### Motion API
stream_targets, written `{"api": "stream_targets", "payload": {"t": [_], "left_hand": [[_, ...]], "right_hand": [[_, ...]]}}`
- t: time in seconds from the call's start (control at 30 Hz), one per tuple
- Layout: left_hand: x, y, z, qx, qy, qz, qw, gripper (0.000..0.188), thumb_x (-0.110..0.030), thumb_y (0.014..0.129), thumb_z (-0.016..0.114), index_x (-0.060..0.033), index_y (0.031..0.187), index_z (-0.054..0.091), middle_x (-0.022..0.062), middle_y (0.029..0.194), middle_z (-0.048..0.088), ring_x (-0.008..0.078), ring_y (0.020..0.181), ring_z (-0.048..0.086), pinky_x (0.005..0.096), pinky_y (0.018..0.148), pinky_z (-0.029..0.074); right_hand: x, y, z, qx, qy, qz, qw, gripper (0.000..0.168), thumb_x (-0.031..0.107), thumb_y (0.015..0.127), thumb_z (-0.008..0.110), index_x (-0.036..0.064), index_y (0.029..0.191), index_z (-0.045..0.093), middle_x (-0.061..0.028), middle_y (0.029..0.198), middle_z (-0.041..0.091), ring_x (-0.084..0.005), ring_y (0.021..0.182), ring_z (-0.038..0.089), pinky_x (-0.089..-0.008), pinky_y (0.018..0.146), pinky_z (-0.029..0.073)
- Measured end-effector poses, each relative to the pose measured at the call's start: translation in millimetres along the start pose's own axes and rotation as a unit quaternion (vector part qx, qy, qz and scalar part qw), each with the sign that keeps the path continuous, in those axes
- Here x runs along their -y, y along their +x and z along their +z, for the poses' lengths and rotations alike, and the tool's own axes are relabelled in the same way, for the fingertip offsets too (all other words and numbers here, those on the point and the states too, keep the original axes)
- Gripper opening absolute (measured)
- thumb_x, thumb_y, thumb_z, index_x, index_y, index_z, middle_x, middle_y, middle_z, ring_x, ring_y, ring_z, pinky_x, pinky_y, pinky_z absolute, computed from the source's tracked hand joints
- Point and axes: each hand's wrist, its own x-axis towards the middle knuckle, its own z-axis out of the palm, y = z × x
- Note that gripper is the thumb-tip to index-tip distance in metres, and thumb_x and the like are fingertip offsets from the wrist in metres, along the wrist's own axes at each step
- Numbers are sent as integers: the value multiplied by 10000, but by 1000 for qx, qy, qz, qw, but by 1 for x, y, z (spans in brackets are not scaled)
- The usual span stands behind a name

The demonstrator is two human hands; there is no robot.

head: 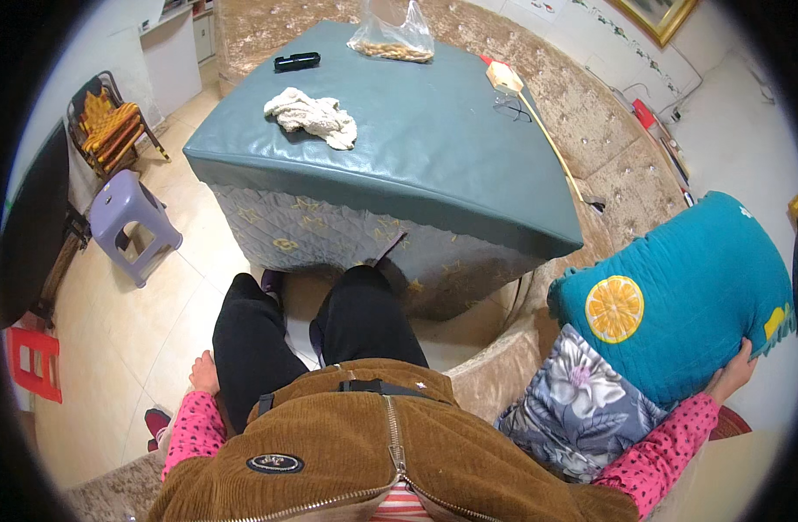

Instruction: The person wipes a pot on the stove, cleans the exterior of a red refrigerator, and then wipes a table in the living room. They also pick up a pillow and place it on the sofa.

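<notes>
At the right, my right hand (735,373) grips the lower edge of a teal fringed pillow (692,293) that bears an orange-slice patch. Part of that hand is hidden behind the fabric. Against the pillow leans a grey floral cushion (581,404), just inside my right forearm. My left hand (204,373) hangs low beside my left thigh, its fingers partly hidden, and I see nothing in it. Before my knees stands a table (399,169) with a green leather-like cover over a quilted, star-patterned skirt.
On the table lie a crumpled cream cloth (313,117), a black case (297,62), a clear plastic bag of peanuts (395,49), glasses (513,109) and a long thin stick (555,147). A tufted curved sofa (624,176) wraps around it. Left are a purple stool (134,215) and a red stool (35,365).
</notes>
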Motion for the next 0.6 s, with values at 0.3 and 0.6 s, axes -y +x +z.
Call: {"api": "stream_targets", "payload": {"t": [0.3,0.6], "left_hand": [[-2,-5,4,-57,-22,23,998,587,-380,897,582,-129,1408,438,195,1230,549,403,1187,520,551,971,403],[-5,-12,2,-61,-41,39,997,566,-437,917,569,-130,1383,470,195,1210,558,402,1147,538,541,954,424]], "right_hand": [[27,20,-37,68,202,-38,976,484,224,895,680,-19,1300,574,-168,1244,622,-276,1075,606,-358,973,485],[46,55,-49,122,235,-66,962,434,201,902,665,-62,1237,586,-186,1227,614,-283,1087,606,-371,957,501]]}}
